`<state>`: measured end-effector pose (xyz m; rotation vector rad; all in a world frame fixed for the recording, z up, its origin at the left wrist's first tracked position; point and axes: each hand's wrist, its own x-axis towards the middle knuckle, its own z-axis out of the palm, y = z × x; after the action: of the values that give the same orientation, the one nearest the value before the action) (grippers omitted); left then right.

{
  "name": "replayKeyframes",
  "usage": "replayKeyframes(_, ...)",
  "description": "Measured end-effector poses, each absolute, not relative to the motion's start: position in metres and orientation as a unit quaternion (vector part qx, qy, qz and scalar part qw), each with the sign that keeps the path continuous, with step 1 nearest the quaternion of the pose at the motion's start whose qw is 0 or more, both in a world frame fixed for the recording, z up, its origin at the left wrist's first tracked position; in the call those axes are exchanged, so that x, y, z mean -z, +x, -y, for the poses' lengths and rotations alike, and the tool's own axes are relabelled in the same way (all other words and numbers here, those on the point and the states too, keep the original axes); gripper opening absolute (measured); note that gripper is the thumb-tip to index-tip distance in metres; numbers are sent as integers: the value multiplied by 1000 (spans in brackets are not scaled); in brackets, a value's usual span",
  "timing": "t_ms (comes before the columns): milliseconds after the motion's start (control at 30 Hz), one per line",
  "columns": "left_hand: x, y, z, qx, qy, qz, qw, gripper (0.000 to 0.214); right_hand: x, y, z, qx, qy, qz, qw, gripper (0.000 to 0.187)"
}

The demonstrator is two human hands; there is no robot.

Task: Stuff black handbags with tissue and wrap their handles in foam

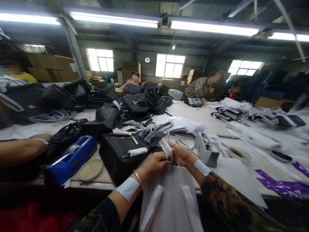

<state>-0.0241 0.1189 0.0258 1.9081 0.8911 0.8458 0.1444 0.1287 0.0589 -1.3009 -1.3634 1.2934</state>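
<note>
My left hand (pixel 156 165), with a bangle and a white patch on its wrist, pinches a crumpled strip of clear plastic wrap (pixel 166 144). Fingers of my right hand (pixel 181 154) are closed on the same wrap from the other side. Whatever lies inside the wrap between the fingertips is hidden. Just below my hands, a pale, film-covered bag (pixel 171 196) with two white-wrapped straps lies against the table edge. Left of my hands stands a black bag (pixel 113 158) with a gold zip and a white-wrapped handle.
A blue tape dispenser (pixel 72 158) and a tape roll (pixel 90 169) are at left; a grey dispenser (pixel 207 149) is at right. Black bags (pixel 136 104) pile up behind. A neighbour's arm (pixel 23 149) reaches in from the left. Purple plastic (pixel 281 183) lies right. Co-workers sit or bend across the table.
</note>
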Motion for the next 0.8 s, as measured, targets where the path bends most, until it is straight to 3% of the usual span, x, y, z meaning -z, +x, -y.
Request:
replayKeyframes(100,-20,-30,-125,-320,757,-361,441,20,-84,144,-139,-649,-414,409,490,24)
replayKeyframes(200,-14,-32,-137,-298,755,-383,441,21,-118,150,-145,-678,-327,306,583,11)
replayKeyframes(333,-7,-27,-149,-268,754,-435,414,23,-174,180,-146,-584,-275,335,686,19)
replayKeyframes(467,-5,-20,-157,-251,734,-492,396,24,-231,219,-126,-416,-219,449,760,38)
replayKeyframes(600,-11,-22,-164,-228,708,-506,436,10,-251,231,-81,-309,-246,500,771,38)
replayKeyframes(700,-19,-29,-167,-213,685,-500,485,31,-235,222,-46,-306,-303,517,740,35)
replayKeyframes(800,-33,-33,-173,-216,670,-510,495,40,-210,209,-21,-332,-338,526,706,33)
